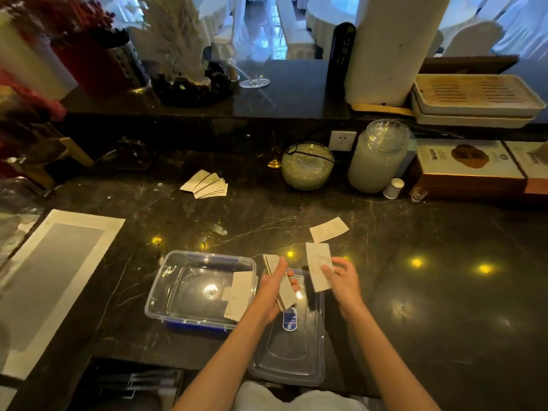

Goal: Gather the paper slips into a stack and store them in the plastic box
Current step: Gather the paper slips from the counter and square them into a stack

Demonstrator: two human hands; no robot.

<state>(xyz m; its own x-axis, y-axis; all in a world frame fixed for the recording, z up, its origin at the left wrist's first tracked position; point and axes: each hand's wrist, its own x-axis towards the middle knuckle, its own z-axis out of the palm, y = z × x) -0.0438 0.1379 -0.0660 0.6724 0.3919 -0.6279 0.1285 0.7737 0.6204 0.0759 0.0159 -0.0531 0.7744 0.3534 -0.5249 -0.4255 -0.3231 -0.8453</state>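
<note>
We have the left hand [274, 287] clamped around a small stack of slips [280, 284], thumb across the top face and fingers curled underneath, so the bundle stays squared while more gets added. Just to its right, the right hand [341, 280] pinches a single slip [318, 269] between thumb and fingertips, gripping it at the lower end so the free end stands clear and can slide onto the stack.

Both hands hover over the clear lid [289, 348], which lies flat on the desk [415, 307] below our wrists, probably parked there so the box stays open. The plastic box [200, 287] sits just left of the left hand, open side up, with one slip [240, 295] already leaning against its near right wall.

Now for direction: the stack's long axis runs from upper left to lower right, the far end tipped away from us and the near end toward the wrist. The single slip in the right hand stands nearly upright in the view, long axis pointing away from us, roughly parallel to the stack, so we judge it needs only a short sideways move to join.

More to gather: one loose slip [329, 229] lies just beyond the right hand, and a fanned bunch [207, 185] waits well beyond the left hand.
</note>
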